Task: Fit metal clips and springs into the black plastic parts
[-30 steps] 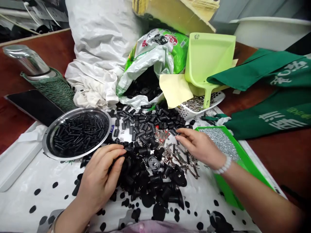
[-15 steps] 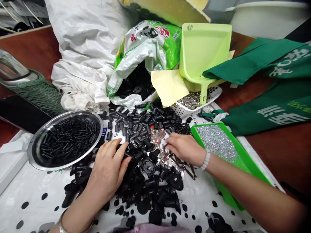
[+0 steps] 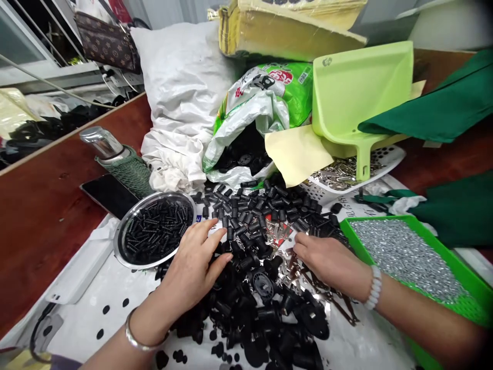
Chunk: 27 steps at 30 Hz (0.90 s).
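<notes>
My left hand (image 3: 196, 259) hovers at the left side of a heap of black plastic parts (image 3: 246, 308), fingers apart and nothing seen in them. My right hand (image 3: 331, 262) is over small shiny metal strips (image 3: 287, 270), its fingertips drawn together; what they hold, if anything, is hidden. Short black ribbed cylinders (image 3: 242, 216) lie behind both hands. Among the parts nearer me is a round black disc-faced piece (image 3: 263, 285). Longer brown-looking metal strips (image 3: 342, 308) lie below my right hand.
Left stands a steel dish (image 3: 120, 246) of black ribbed pieces; right, a green tray (image 3: 352, 239) of tiny silvery parts. Behind are an open bag (image 3: 300, 97) of black parts, a light-green dustpan (image 3: 358, 92) and a white perforated basket (image 3: 335, 192). A netted bottle (image 3: 125, 164) stands back left.
The view has turned left and up, so everything appears farther right and the wall side shows more. My left fingers are slightly wider apart. My right hand stays by the metal strips.
</notes>
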Tool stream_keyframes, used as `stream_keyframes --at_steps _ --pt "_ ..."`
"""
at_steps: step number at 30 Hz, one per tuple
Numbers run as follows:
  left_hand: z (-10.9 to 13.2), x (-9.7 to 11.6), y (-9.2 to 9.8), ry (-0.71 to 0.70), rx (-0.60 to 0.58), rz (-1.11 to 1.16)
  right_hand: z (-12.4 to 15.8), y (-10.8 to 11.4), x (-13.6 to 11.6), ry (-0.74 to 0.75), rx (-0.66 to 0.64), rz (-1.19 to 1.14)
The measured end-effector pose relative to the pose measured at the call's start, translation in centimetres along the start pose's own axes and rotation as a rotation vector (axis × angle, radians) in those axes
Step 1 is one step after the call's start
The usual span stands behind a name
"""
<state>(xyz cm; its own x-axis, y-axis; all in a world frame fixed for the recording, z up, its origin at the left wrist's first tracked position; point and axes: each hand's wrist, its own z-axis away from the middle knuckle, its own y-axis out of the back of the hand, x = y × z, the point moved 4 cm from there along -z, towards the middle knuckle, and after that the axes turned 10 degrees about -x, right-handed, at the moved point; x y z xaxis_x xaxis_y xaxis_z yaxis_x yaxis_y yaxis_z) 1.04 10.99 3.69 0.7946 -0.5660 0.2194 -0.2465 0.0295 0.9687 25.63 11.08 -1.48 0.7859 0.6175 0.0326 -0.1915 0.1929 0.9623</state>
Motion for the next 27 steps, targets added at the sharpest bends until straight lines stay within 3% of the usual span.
stream_keyframes --at_steps 7,11,20,27 --pt "-5.9 -3.7 0.6 0.086 -0.088 -0.12 0.1 0.0 -0.9 0.01 0.079 -0.002" --pt "-9.6 -4.6 0.3 0.114 -0.141 -0.169 -0.7 -0.4 -1.0 0.015 0.095 -0.01" --pt "-17.7 -3.1 -2.3 0.096 -0.194 -0.219 -0.3 -0.4 -0.6 -0.016 0.034 -0.044" --pt "-20.9 -2.2 -3.3 0.1 -0.13 -0.209 -0.1 -1.2 0.0 -0.03 -0.027 -0.063"
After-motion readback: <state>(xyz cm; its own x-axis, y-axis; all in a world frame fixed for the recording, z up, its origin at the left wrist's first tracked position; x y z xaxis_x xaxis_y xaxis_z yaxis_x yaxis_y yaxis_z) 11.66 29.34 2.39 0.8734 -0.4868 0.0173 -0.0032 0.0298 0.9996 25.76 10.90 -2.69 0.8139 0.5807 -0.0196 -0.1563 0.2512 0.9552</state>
